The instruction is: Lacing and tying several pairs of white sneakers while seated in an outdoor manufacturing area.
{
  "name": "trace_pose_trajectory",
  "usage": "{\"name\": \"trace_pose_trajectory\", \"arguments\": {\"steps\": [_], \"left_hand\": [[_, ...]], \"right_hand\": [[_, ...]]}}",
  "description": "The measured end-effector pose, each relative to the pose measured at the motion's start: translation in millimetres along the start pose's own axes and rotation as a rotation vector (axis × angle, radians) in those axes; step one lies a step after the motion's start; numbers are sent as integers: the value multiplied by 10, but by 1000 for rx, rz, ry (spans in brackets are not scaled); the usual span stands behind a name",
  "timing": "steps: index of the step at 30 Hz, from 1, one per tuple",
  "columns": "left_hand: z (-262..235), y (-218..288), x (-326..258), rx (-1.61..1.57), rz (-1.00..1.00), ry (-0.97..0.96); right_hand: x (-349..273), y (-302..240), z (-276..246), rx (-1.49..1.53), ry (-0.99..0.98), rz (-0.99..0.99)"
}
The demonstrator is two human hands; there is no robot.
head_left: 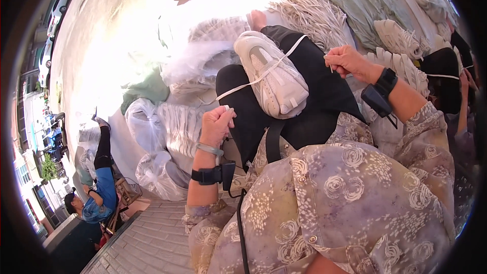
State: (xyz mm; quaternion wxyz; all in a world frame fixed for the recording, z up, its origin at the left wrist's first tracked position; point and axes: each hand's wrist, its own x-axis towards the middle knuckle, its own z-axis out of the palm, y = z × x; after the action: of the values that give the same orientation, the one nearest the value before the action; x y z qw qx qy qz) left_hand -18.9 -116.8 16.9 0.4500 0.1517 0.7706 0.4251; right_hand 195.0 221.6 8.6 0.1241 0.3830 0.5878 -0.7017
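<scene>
While the white sneaker lies on the lap, the left hand and right hand flank it, fingertips pinching white shoelace, open room beside its edges.

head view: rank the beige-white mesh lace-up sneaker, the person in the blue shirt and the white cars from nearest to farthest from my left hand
From your left hand:
1. beige-white mesh lace-up sneaker: on your lap, up and to the right of the hand
2. person in the blue shirt: lower left
3. white cars: upper left, in the background
</scene>
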Motion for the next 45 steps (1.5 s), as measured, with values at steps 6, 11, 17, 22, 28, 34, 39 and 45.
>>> {"name": "trace_pose_trajectory", "arguments": {"steps": [6,11,17,22,28,34,39,45], "left_hand": [[936,586,365,735,951,200],[1029,684,520,1113,840,211],[1010,628,533,1040,789,269],[1005,599,537,1005,817,291],[1002,590,535,974,831,293],[1004,561,540,978,827,288],[998,561,519,965,853,308],[675,417,310,556,631,376]], "right_hand": [[509,-32,737,158,4,-122],[678,-42,872,222,-10,-274],[722,-18,916,305,-64,-410],[725,7,931,271,-105,-514],[734,-1,937,239,-114,-504],[745,-8,957,163,-109,-547],[715,-51,1009,-333,161,-853],[608,-82,1080,-472,279,-834]]}}
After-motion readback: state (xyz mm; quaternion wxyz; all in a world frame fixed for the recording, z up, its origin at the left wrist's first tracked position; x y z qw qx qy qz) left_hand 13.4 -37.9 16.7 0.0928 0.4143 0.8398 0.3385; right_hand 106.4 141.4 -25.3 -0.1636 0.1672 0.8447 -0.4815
